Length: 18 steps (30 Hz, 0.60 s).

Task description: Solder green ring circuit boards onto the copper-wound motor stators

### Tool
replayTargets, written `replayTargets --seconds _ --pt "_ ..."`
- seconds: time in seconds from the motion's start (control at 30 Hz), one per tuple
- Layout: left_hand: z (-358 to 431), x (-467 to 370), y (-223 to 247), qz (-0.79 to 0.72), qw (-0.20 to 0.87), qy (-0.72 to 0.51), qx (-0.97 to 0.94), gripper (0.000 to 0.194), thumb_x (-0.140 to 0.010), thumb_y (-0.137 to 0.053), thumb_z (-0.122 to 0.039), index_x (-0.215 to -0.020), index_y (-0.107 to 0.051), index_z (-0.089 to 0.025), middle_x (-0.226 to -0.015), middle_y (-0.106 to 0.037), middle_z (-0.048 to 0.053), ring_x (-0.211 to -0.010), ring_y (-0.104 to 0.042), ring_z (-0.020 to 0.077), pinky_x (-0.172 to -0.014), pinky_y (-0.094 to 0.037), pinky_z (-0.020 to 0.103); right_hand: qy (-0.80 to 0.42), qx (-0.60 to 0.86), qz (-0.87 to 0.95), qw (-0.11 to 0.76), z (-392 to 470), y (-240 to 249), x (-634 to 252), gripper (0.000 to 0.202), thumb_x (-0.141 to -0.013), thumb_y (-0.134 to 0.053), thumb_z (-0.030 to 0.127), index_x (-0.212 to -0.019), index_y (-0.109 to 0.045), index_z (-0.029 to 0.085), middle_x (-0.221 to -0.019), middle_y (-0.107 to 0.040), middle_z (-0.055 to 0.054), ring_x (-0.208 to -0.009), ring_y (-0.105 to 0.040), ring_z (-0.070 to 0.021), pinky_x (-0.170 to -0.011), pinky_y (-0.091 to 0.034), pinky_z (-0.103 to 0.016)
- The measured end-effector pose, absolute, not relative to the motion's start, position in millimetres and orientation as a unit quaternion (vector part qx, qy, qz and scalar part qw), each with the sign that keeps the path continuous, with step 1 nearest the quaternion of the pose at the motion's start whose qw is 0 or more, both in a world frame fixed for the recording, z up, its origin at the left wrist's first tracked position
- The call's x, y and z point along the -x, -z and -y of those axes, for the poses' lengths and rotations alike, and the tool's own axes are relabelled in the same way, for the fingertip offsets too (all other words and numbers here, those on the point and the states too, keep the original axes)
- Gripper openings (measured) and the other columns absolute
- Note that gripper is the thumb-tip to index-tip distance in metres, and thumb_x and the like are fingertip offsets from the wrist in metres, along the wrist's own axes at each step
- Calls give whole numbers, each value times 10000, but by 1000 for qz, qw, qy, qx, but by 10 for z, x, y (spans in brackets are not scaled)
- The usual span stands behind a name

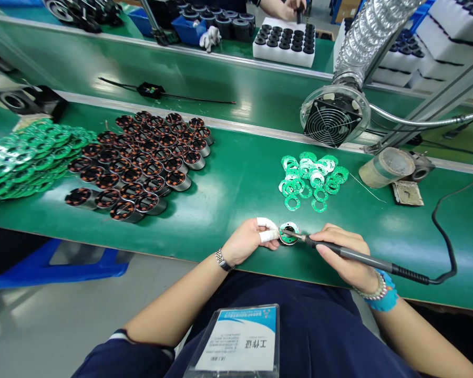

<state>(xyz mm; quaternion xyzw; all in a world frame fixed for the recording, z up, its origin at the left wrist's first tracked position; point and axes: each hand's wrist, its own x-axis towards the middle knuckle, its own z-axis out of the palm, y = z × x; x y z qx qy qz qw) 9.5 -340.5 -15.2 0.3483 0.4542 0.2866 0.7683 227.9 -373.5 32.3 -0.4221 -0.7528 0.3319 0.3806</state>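
Note:
My right hand (345, 255) is closed around a soldering iron (349, 253), whose metal tip reaches over a ring-shaped green circuit board (284, 227). That board sits on top of a round motor stator near the table's front edge. With white-taped fingers, my left hand (254, 239) grips the stator from its left side; the fingers partly hide it. Just behind lies a loose pile of green ring boards (311, 173). To the left stand several rows of metal stators with copper windings (142, 157).
Stacked green board panels (31, 157) lie at the far left. A fan with a foil duct (329, 123) hangs at the back right. Near it are a cylindrical pot (386, 167) and a sponge tray (407, 193). A co-worker's hand (286, 9) is across the bench, above a white foam tray (284, 56).

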Motion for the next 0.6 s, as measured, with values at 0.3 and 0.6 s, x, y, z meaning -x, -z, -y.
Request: replayTargets --seconds 0.3,0.6 --pt "3354 -107 122 -462 774 -253 -351 147 -595 -681 -204 -638 -585 -102 -562 -627 22 -503 -596 101 -551 -509 221 -319 411 762 386 3733 -331 -2279 192 -792 -564 104 -938 -656 188 -752 -663 -46 -677 -584 -152 -614 -472 -305" --pt "3335 -115 113 -465 776 -248 -348 120 -589 -660 -183 -632 -587 -98 -538 -620 21 -475 -591 99 -525 -504 212 -318 395 777 372 3725 -347 -2280 180 -790 -563 116 -932 -661 166 -727 -649 -60 -673 -578 -160 -610 -476 -314"
